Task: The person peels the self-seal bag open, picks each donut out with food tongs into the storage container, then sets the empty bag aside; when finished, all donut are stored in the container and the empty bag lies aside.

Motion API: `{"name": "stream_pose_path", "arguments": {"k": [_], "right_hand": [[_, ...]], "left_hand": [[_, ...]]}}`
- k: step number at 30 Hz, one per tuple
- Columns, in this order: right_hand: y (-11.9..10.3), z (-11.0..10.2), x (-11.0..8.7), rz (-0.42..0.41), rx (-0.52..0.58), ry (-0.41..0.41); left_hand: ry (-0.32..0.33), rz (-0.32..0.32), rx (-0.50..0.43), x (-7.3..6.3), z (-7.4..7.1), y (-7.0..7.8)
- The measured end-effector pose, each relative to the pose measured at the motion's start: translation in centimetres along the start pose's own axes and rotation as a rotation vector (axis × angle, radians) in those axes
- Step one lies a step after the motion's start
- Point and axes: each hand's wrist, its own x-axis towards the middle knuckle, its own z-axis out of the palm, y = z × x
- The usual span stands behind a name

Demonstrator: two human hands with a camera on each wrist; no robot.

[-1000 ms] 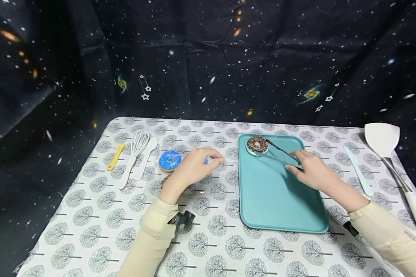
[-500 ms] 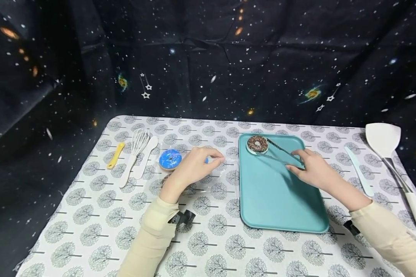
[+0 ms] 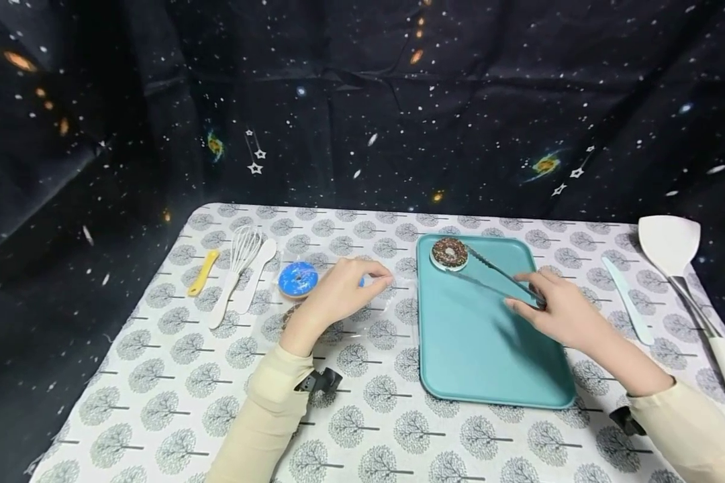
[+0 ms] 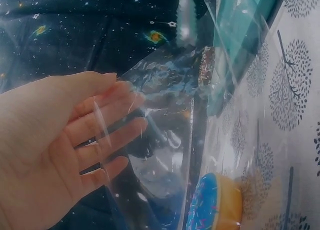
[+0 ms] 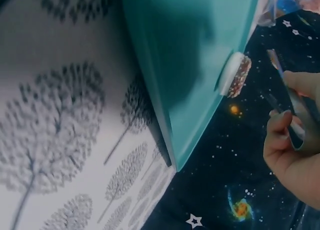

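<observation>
My left hand [image 3: 338, 292] pinches the edge of a clear plastic bag [image 4: 165, 155] between thumb and forefinger; the other fingers lie behind the film. A blue-iced doughnut [image 3: 298, 279] with sprinkles is in or under the film, and more blue shows past the hand. Something brown beneath my wrist is mostly hidden. On the teal tray [image 3: 489, 355], a chocolate doughnut [image 3: 450, 252] with sprinkles sits in the far left corner. My right hand [image 3: 564, 312] holds dark tongs [image 3: 501, 272] above the tray. Their arms are spread, and in the right wrist view the tips stand apart from the doughnut.
Left of the bag lie a yellow-handled tool [image 3: 203, 274], a whisk [image 3: 235, 272] and a white spatula-like utensil [image 3: 257, 275]. Right of the tray are a pale blue knife [image 3: 628, 302] and a large white turner [image 3: 668, 245]. A dark starry cloth [image 3: 362, 134] hangs behind the table.
My right hand has drawn back slightly to the right and nearer, and the tongs have spread wider, letting go of the chocolate doughnut. The left hand stays at the bag.
</observation>
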Motion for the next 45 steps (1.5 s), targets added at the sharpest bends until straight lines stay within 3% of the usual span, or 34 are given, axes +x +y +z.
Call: {"name": "stream_pose_path", "arguments": {"k": [11,21,30,39,45], "right_hand": [[-2.4,0.5,-0.5,-0.167,0.096,-0.098],[-5.5,2.3,1.7,-0.347,-0.017,-0.103],[-8.7,4.6,4.2,-0.277,-0.004,-0.151],[-9.5,5.5,5.8,-0.238,0.033,-0.215],[-9.7,6.5,6.2,-0.224,0.057,-0.216]], "left_hand": [[0.002,-0.001,0.017,0.0,0.0,0.0],[-0.002,0.009,-0.002,0.0,0.0,0.1],[0.0,0.029,-0.012,0.0,0.0,-0.1],[-0.003,0.039,-0.016,0.0,-0.1,-0.2],[0.003,0.039,-0.01,0.0,-0.1,-0.2]]}}
